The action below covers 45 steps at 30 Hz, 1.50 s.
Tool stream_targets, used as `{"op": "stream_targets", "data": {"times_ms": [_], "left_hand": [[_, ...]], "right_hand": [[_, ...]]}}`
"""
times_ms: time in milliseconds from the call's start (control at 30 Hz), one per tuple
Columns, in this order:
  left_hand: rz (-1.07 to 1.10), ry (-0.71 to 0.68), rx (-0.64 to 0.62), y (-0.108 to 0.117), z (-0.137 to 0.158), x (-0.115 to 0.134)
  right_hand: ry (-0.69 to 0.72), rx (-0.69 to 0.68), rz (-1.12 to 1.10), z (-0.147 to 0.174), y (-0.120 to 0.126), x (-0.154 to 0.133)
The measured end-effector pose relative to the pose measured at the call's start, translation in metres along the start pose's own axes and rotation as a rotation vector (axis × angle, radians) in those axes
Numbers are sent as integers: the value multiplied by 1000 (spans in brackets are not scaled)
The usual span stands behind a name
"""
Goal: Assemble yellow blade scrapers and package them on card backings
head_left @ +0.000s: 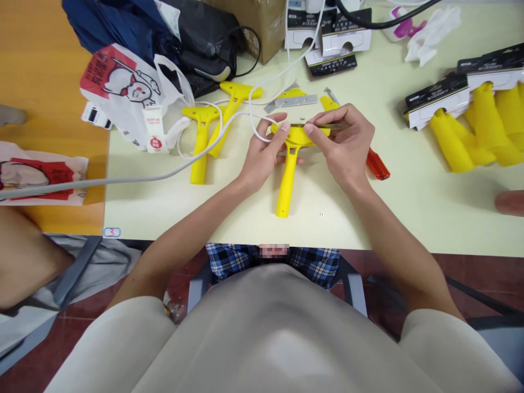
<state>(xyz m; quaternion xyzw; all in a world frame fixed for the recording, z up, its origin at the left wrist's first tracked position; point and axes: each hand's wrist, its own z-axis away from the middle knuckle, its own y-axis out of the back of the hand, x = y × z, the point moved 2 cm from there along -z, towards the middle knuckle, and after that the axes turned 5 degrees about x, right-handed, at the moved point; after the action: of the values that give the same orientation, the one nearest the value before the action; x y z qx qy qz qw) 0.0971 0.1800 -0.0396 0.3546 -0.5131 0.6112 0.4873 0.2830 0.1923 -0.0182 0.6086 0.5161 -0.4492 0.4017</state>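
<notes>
A yellow scraper (287, 180) is held by its wide head between my two hands, its handle pointing down toward me. My left hand (262, 153) pinches the left end of the head, with a white cable (252, 124) looping beside it. The fingers of my right hand (351, 144) are closed on a thin metal strip (336, 126) along the top edge of the head, near its right end. Partly under my right forearm lies a screwdriver with a red handle (377, 165). Small screws (321, 214) rest on the table, one just beyond the scraper head.
Two yellow scrapers (200, 153) lie on the left near a plastic bag (126, 90). Metal blades (298, 100) lie beyond my hands. Packaged yellow scrapers (454, 144) are at the right, black-and-white packaging (346, 41) at the back. Another person's finger (510, 202) shows at the right edge.
</notes>
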Motion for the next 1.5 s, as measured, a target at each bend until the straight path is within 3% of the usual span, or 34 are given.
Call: {"op": "stream_targets", "data": {"times_ms": [200, 467, 933, 1167, 1333, 1500], "left_hand": [[11, -41, -51, 2, -1, -3], [0, -48, -43, 3, -1, -3], [20, -64, -29, 1, 1, -1], [33, -57, -66, 3, 0, -2], [44, -69, -95, 3, -1, -2], [31, -69, -87, 5, -3, -6]], "right_hand": [[-13, 53, 10, 1, -1, -6], [43, 10, 93, 4, 1, -2], [-90, 44, 7, -3, 4, -2], [-182, 74, -140, -15, 14, 13], [-122, 0, -105, -15, 15, 9], [-206, -136, -57, -13, 17, 1]]}}
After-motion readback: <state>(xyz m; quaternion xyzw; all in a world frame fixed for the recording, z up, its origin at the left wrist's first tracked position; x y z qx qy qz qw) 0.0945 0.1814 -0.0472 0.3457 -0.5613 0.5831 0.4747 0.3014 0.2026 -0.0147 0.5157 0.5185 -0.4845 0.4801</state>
